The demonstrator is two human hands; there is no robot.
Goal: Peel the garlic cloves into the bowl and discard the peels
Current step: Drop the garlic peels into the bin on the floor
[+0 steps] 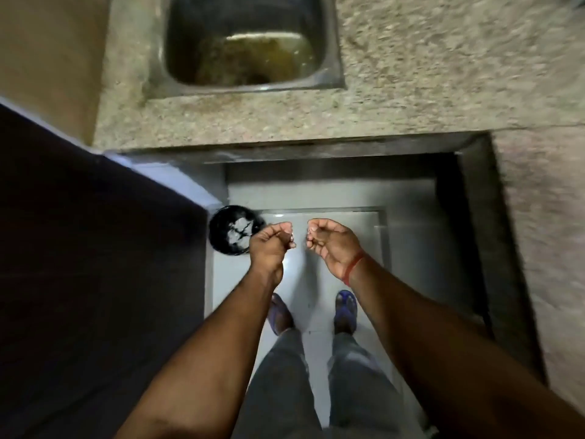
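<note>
Sink (pixel 253 42) set in countertop (pixel 411 90), far side of view. Floor (pixel 332 198) below counter edge. Bin (pixel 235 230) on floor at left, beside cabinet (pixel 95 248). Left hand (pixel 272 245) and right hand (pixel 332 245) side by side, apart, above floor; left hand just right of bin. Feet (pixel 345 310) on floor beneath hands

Home kitchen. Speckled granite countertop (pixel 411 90) in L-shape, inset stainless-steel sink (pixel 250 42) holding murky water. Pale tiled floor (pixel 332 198) below counter edge. Small black waste bin (pixel 235 230) with whitish scraps inside stands on floor by dark cabinet side (pixel 95 248).
</note>
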